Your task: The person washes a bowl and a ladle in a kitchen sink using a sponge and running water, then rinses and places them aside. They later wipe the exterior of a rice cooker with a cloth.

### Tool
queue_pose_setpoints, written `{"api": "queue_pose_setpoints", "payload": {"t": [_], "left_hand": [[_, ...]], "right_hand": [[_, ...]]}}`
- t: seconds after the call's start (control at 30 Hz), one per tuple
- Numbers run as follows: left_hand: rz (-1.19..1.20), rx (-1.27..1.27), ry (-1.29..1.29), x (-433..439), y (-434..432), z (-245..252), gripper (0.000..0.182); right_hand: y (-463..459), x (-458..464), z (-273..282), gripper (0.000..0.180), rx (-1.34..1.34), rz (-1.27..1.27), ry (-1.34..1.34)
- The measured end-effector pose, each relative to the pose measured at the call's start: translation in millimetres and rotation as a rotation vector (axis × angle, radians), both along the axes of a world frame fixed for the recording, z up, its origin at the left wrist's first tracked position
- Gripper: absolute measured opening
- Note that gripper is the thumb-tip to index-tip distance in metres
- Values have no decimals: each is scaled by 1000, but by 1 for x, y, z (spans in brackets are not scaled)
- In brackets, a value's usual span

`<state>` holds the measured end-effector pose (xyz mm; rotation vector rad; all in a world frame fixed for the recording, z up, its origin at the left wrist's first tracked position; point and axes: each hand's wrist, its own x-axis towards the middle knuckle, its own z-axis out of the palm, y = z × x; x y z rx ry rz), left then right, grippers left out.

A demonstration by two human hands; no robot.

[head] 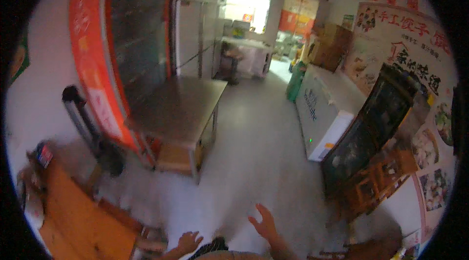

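My left hand is low in the view, fingers apart, over the pale floor and holding nothing. To its left lies the orange-brown wooden table. My right hand is raised a little farther forward, thumb and fingers spread, with nothing in it. Neither hand touches any furniture. Ahead and to the left stands a metal-topped table with a board or box on its lower level.
A tall steel refrigerator stands beyond the metal table. Along the right are a white chest freezer with cardboard boxes, a dark glass-fronted cabinet and wooden chairs. A bright doorway lies at the far end.
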<state>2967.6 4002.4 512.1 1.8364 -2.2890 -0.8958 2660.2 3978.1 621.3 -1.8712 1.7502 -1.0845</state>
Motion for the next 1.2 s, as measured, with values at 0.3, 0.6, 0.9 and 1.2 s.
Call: {"api": "queue_pose_setpoints", "payload": {"t": [0.3, 0.6, 0.9, 1.2], "left_hand": [[-539, -279, 323, -252, -323, 117, 46], [-381, -262, 345, -397, -609, 84, 47], [210, -409, 215, -372, -865, 38, 49], [158, -362, 242, -503, -1185, 111, 45]], "right_hand": [[-134, -174, 9, 56, 256, -554, 2], [-395, -350, 21, 63, 284, -795, 64], [-807, -413, 61, 54, -142, -144, 19], [-1025, -574, -3, 57, 179, -492, 37]]}}
